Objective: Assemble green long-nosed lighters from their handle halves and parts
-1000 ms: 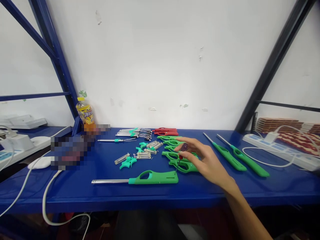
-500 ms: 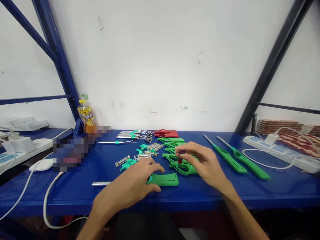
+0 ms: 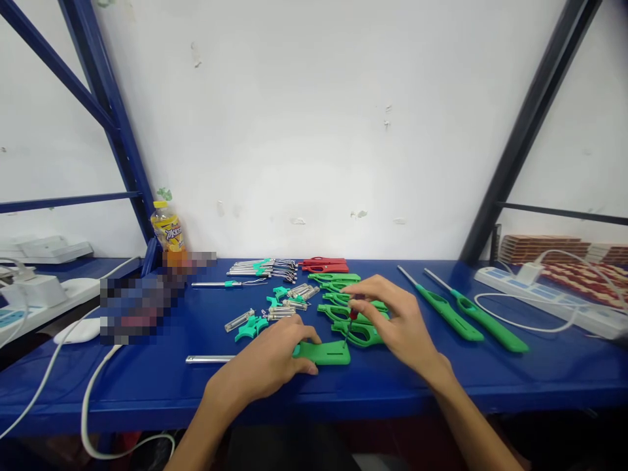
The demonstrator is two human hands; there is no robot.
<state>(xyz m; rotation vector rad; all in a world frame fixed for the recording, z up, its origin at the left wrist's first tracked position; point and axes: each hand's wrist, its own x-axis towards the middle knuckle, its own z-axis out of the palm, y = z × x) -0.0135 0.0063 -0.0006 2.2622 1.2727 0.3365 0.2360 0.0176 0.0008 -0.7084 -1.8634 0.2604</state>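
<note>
My left hand (image 3: 275, 353) is closed round the middle of a green gas lighter (image 3: 326, 354), which lies flat near the table's front edge. Its metal tube (image 3: 209, 359) sticks out to the left. In my right hand (image 3: 392, 320), thumb and fingers pinch the dark red handle of a small screwdriver (image 3: 353, 315), whose thin shaft points down at the lighter's right end. Behind my right hand lie several green lighter shells (image 3: 338, 307). Beyond my left hand are teal triggers (image 3: 251, 328) and clear fuel tanks (image 3: 239, 320).
Two assembled green lighters (image 3: 449, 314) lie at the right, beside a white power strip (image 3: 549, 304). Metal tubes with wires (image 3: 260, 267) and red shells (image 3: 324, 265) lie at the back. A drink bottle (image 3: 168, 235) and white cables stand at the left.
My left hand has closed in on the green lighter, its fingers lower and nearer the body. The screwdriver stays at the lighter's right end. The whole view has shifted slightly.
</note>
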